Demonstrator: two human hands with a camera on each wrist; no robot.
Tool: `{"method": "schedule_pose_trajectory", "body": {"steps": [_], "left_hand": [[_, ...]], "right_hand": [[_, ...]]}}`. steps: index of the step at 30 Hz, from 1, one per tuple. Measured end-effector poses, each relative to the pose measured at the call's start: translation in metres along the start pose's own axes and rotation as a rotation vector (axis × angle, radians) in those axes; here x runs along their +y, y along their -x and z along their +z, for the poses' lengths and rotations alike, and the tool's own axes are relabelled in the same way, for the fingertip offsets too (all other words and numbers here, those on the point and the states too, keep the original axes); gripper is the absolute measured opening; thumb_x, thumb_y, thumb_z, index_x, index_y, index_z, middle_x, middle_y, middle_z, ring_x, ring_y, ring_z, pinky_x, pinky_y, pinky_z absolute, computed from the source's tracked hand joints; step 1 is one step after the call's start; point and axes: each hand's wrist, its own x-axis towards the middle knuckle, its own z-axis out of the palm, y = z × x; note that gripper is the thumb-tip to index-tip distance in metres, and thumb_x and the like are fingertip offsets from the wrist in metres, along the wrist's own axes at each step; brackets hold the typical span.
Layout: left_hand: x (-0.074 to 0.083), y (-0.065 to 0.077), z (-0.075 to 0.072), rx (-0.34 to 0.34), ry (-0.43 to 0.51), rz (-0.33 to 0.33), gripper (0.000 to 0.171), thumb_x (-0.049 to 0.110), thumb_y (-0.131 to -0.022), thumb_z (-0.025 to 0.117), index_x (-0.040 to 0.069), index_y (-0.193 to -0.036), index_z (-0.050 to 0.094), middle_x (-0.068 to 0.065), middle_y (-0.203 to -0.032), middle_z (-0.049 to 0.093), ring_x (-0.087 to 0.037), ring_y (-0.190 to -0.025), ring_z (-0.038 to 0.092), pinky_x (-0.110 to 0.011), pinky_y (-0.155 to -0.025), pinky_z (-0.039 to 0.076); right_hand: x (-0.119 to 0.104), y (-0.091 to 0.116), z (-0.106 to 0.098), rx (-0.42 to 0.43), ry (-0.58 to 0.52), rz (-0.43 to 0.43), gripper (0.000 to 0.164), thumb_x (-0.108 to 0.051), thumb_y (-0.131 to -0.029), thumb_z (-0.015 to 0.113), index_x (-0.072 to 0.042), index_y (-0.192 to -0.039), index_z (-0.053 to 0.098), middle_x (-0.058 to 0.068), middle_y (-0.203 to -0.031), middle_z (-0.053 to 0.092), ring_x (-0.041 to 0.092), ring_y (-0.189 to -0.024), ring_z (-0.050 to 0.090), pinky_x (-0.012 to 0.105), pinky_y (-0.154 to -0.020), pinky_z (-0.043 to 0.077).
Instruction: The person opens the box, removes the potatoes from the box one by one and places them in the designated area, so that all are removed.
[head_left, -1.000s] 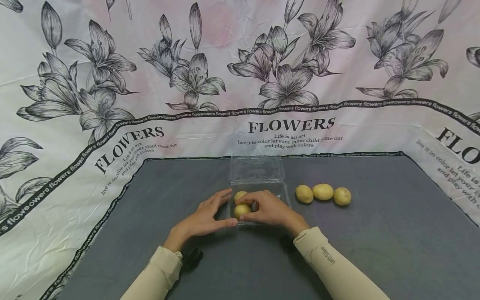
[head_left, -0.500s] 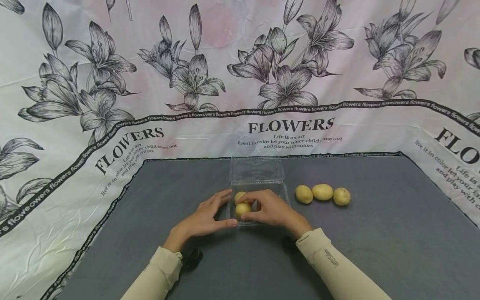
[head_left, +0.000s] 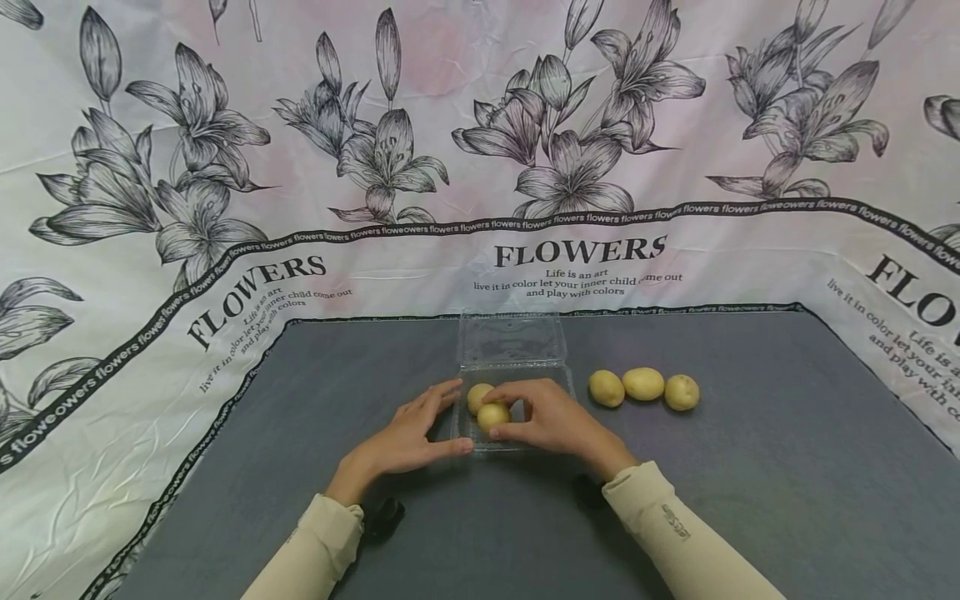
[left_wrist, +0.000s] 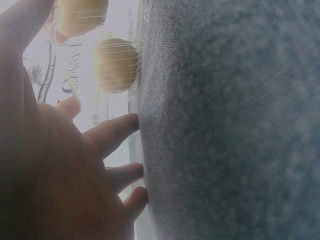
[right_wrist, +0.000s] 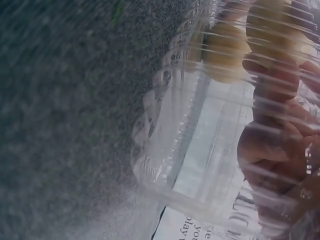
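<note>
A clear plastic clamshell box (head_left: 513, 319) lies with its lid raised at the back. Inside, near its left wall, one potato (head_left: 477, 398) rests on the bottom. Just in front of it my right hand (head_left: 558, 417) pinches a second potato (head_left: 493, 417) between thumb and fingers. In the right wrist view, the ribbed box wall stands before the resting potato (right_wrist: 225, 52) and the held potato (right_wrist: 270, 25). My left hand (head_left: 408, 433) is at the box's left side, fingers and thumb spread and fairly straight. The left wrist view shows its fingertips low by the table surface.
To the right of the box several potatoes sit in a row: a left one (head_left: 606, 388), a middle one (head_left: 643, 384) and a right one (head_left: 682, 392). The grey tabletop (head_left: 750, 467) meets a flower-printed cloth (head_left: 420, 275) at the back and sides.
My right hand and the potato it pinches have shifted slightly to the right inside the box. My left hand has stayed in place, and so has the row of potatoes.
</note>
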Motion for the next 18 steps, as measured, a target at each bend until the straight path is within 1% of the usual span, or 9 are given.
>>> {"method": "schedule_pose_trajectory", "body": {"steps": [3,9,14,18], "left_hand": [[0.001,0.000,0.000,-0.001,0.001,-0.003,0.094,0.064,-0.091,0.065,0.033,-0.164,0.013,-0.002,-0.166,0.033,-0.027,-0.156,0.027,-0.067,-0.121,0.011],[0.001,0.000,0.000,0.000,-0.002,-0.005,0.095,0.064,-0.091,0.065,0.032,-0.164,0.013,-0.002,-0.167,0.033,-0.028,-0.157,0.025,-0.068,-0.121,0.011],[0.001,0.000,0.000,0.001,-0.007,0.003,0.095,0.063,-0.092,0.065,0.031,-0.164,0.013,-0.003,-0.166,0.033,-0.028,-0.157,0.026,-0.068,-0.121,0.012],[0.001,0.001,0.000,-0.002,-0.003,0.002,0.095,0.063,-0.092,0.065,0.031,-0.164,0.013,-0.003,-0.167,0.033,-0.028,-0.157,0.026,-0.068,-0.121,0.011]], "right_hand": [[0.001,0.002,-0.001,0.013,0.004,-0.003,0.044,-0.033,-0.089,0.080,-0.014,-0.129,0.070,0.002,-0.117,0.074,0.011,-0.073,0.062,0.023,-0.063,0.051],[0.001,0.007,-0.003,0.039,-0.003,-0.013,0.045,-0.033,-0.089,0.081,-0.015,-0.128,0.071,0.003,-0.118,0.074,0.004,-0.062,0.056,0.023,-0.061,0.050],[0.002,0.012,-0.005,0.053,-0.018,-0.025,0.046,-0.035,-0.088,0.080,-0.016,-0.129,0.070,0.003,-0.118,0.074,0.005,-0.058,0.051,0.024,-0.058,0.048],[0.002,0.014,-0.008,0.056,-0.021,-0.020,0.046,-0.035,-0.088,0.081,-0.018,-0.128,0.071,-0.001,-0.117,0.074,0.005,-0.055,0.048,0.024,-0.055,0.046]]}}
